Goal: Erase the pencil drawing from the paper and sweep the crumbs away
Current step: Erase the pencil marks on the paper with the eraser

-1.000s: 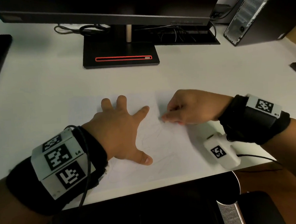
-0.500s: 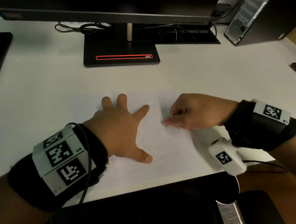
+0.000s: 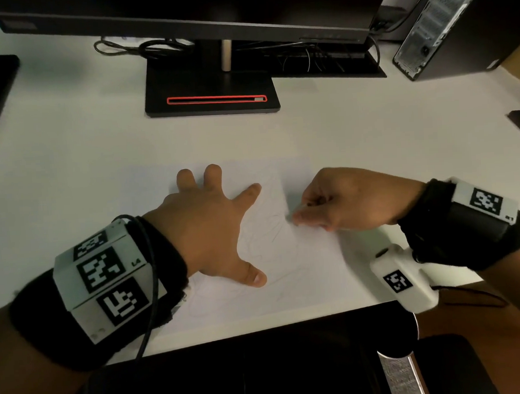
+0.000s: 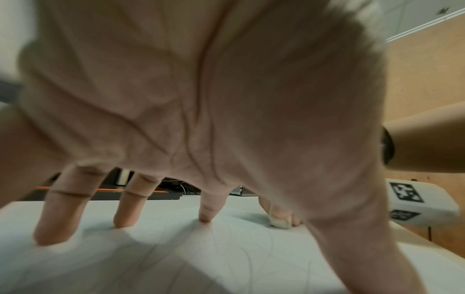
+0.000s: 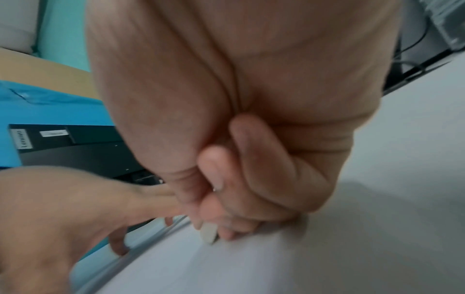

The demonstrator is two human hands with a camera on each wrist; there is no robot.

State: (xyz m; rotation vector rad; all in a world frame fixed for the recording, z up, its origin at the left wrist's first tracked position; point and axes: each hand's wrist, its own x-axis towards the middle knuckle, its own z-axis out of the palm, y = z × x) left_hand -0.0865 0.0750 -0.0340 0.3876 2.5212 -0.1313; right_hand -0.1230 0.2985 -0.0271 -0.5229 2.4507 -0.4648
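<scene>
The table (image 3: 370, 136) carries the paper (image 3: 305, 272), pinned under the flat, spread left hand (image 3: 206, 226). Just right of that hand's index finger, the right hand (image 3: 343, 204) curls around a small white eraser (image 5: 208, 234), its tip pressed to the sheet. Faint pencil lines (image 3: 272, 226) remain between the two hands and below the left thumb, so erasing looks only partly done. Crumbs are too small to make out; sweeping seems yet to come
</scene>
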